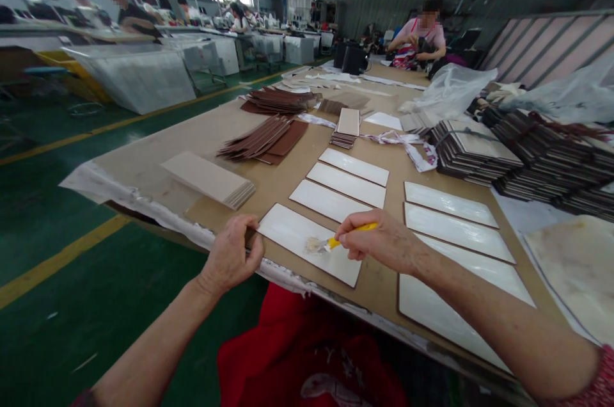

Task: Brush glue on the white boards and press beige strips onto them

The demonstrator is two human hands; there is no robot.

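Note:
My right hand (367,234) is wrapped round the yellow handle of a brush (334,242). The pale bristles rest on a white-faced panel (292,230) with a thin dark edge, lying at the table's front edge. At that panel's left corner my left hand (236,247) is closed, its curled fingers gripping the edge. Beyond this panel lie several more white panels (348,191) in a row. A second column of glossy white panels (455,234) lies to the right, partly covered by my right forearm.
A stack of beige boards (210,178) lies on the table (268,202) at left. Behind it are brown sheets (266,141) and a small board stack (346,125). Bundled dark-edged boards (472,151) and clear plastic (455,87) fill the right. A person (422,39) works at the far end.

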